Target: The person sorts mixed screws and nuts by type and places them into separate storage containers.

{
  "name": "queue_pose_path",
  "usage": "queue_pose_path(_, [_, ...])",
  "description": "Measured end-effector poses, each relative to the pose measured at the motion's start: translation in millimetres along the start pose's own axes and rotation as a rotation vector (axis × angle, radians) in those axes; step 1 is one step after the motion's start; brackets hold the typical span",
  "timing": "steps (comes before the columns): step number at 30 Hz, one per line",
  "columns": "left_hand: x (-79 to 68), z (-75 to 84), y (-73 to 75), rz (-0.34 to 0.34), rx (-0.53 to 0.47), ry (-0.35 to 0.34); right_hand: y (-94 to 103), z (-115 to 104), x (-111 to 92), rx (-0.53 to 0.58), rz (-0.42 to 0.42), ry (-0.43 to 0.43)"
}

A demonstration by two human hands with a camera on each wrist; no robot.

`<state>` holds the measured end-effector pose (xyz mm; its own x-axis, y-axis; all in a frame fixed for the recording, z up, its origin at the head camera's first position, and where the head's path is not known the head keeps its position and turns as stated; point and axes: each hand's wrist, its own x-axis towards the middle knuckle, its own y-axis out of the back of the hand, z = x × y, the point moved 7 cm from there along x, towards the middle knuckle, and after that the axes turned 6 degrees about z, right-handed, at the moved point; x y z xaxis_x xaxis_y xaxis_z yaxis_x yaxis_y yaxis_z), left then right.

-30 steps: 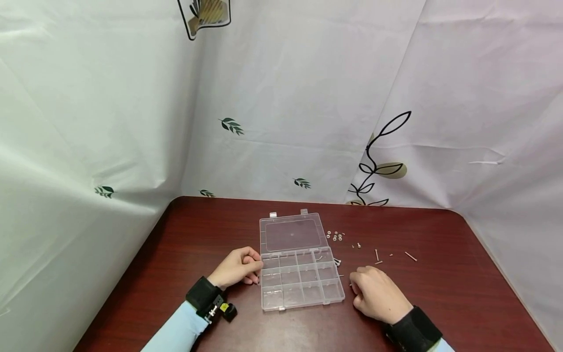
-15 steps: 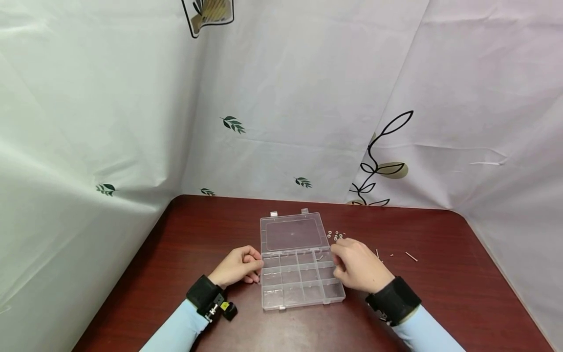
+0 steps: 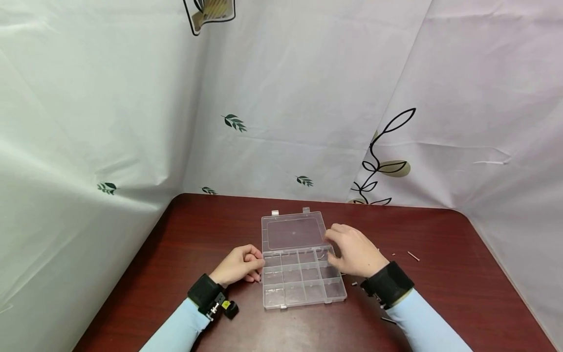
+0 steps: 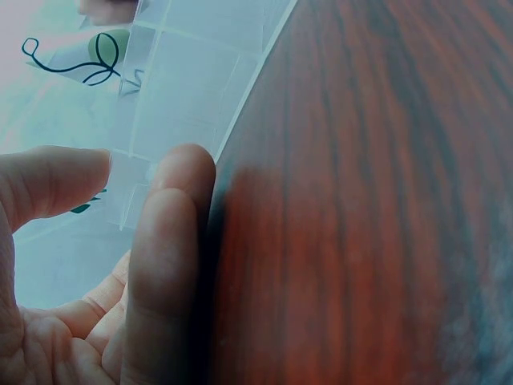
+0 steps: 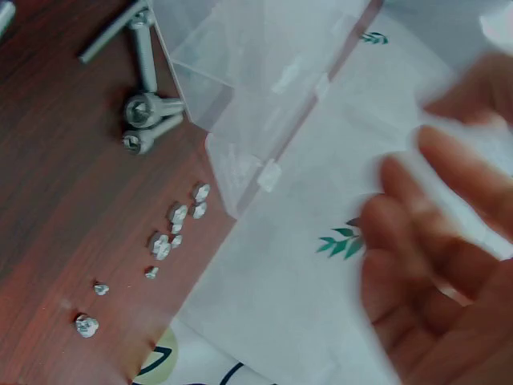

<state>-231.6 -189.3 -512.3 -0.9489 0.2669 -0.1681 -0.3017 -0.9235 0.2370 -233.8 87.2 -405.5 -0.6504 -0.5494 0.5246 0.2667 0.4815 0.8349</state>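
On the counter (image 3: 211,225), the clear divided box (image 3: 293,294) is set with its lid (image 3: 294,233) folded back, its left edge pinched by the left hand (image 3: 239,265) as before. Since a second ago, the right hand (image 3: 356,250) has been brought from the surface right of the box to its back right corner, thumb and fingers now parted; nothing can be made out between them, though they are blurred. A small piece may be judged to have been let go, but none is seen falling. Screws (image 5: 145,60) are left just beside the box and nuts (image 5: 159,246) near the lid, so loose hardware remains outside.
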Motion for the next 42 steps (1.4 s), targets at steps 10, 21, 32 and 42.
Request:
queue_pose_path(10, [1.5,-1.1,-1.3,-0.009,0.005,0.008,28.3,20.9,-13.8,0.001,0.014,-0.071])
queue_pose_path(21, [3.1,0.2,-1.6,-0.006,0.019,0.001,43.3,32.6,-57.2,-0.042,0.025,-0.07])
queue_pose_path(32, [2.2,0.2,-2.0,-0.006,0.016,0.014,53.1,27.4,-114.4,-0.085,-0.005,-0.085])
queue_pose_path(42, [2.8,-1.2,-1.0,-0.004,0.013,0.011,54.1,23.5,-157.3,-0.028,0.033,-0.119])
